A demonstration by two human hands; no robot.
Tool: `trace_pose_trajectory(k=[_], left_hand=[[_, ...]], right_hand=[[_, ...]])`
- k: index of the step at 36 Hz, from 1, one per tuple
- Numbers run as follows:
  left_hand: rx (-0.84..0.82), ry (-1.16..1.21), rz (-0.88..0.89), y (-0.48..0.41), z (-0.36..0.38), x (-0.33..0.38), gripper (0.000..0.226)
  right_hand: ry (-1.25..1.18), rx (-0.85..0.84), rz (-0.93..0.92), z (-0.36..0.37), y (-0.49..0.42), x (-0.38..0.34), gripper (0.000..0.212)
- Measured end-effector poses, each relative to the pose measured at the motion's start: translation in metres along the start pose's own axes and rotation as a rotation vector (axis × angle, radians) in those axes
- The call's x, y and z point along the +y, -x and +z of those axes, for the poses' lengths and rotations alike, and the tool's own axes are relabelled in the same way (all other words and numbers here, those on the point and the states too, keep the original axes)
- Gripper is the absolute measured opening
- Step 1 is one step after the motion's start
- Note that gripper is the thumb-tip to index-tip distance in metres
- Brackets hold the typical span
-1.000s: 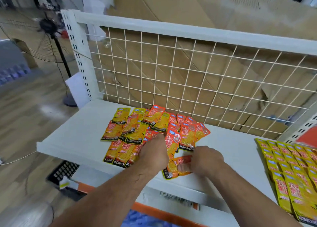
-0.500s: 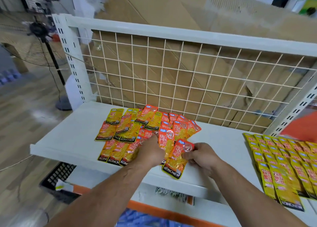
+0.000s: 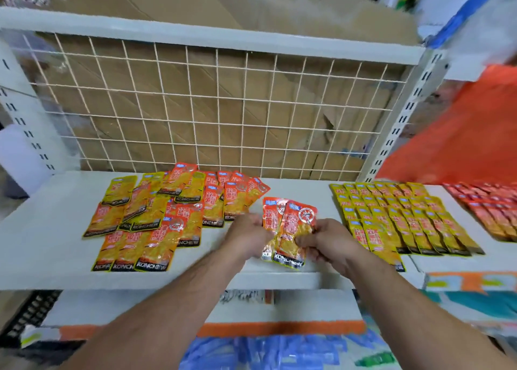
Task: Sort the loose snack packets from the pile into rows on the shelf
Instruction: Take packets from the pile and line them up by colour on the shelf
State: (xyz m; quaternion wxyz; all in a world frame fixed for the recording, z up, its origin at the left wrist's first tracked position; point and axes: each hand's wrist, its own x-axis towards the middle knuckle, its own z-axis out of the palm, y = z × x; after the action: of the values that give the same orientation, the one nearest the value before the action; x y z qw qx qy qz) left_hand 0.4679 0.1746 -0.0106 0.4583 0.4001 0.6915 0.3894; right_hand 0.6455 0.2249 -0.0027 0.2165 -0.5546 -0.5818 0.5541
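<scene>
Snack packets [image 3: 289, 229], 2 orange ones overlapping, are now held just above the front edge of the shelf [image 3: 42, 229], between the pile [image 3: 167, 210] and the yellow rows [image 3: 402, 218]; 0.5 s ago only 1 was lifted, close beside the pile. The left hand [image 3: 246, 236] grips their left side, and the right hand [image 3: 327, 241] has its fingers curled, pinching their lower right part. I judge that a small stack of 1 colour is being collected, and laying it in a row is not yet done.
</scene>
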Motion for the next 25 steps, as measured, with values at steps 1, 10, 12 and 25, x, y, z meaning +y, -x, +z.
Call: trace_pose_trajectory(k=[1, 10, 12, 25], left_hand=[[-0.02, 0.003, 0.006, 0.002, 0.009, 0.003, 0.019], [-0.172, -0.008, 0.054, 0.048, 0.116, 0.039, 0.021], [-0.191, -0.013, 0.059, 0.06, 0.145, 0.044, 0.02], [-0.301, -0.065, 0.084, 0.118, 0.329, 0.068, 0.012]], right_hand=[[-0.019, 0.023, -0.001, -0.009, 0.006, 0.005, 0.021], [-0.184, 0.163, -0.024, -0.105, 0.069, 0.064, 0.019], [-0.196, 0.2, -0.018, -0.129, 0.086, 0.078, 0.022], [-0.169, 0.418, 0.032, -0.282, 0.187, 0.169, 0.029]])
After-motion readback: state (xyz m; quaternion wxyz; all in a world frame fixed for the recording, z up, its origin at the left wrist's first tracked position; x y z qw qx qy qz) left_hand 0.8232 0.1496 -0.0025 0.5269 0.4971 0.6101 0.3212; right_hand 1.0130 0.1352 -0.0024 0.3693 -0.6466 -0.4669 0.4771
